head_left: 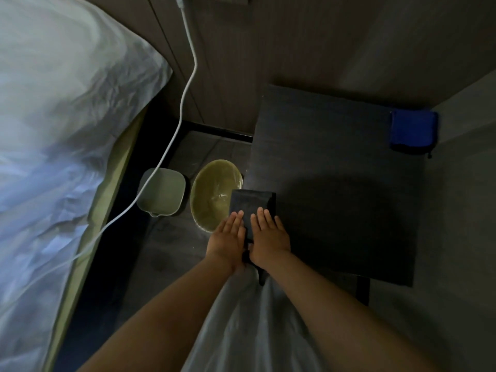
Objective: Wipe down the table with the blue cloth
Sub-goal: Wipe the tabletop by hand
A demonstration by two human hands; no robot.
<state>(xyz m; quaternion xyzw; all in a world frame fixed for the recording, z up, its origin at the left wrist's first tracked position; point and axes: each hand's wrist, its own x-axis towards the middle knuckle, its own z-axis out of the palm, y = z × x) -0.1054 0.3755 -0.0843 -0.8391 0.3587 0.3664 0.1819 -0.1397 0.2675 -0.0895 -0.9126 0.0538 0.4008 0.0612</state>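
Flat-fingered, left hand (pixel 229 234) and right hand (pixel 269 233) press a dark pouch (pixel 252 202) at the worktop's (pixel 335 157) 8 o'clock edge, neither grip curled round anything, the cloth (pixel 413 128) lying untouched at 2 o'clock; a careless shove could tip the pouch into the bowl (pixel 212 191) below.

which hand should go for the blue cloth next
Probably right. The blue cloth lies at the table's far right corner, and the right hand is over the table on that side. The left hand sits at the left edge. Both rest flat on a black packet.
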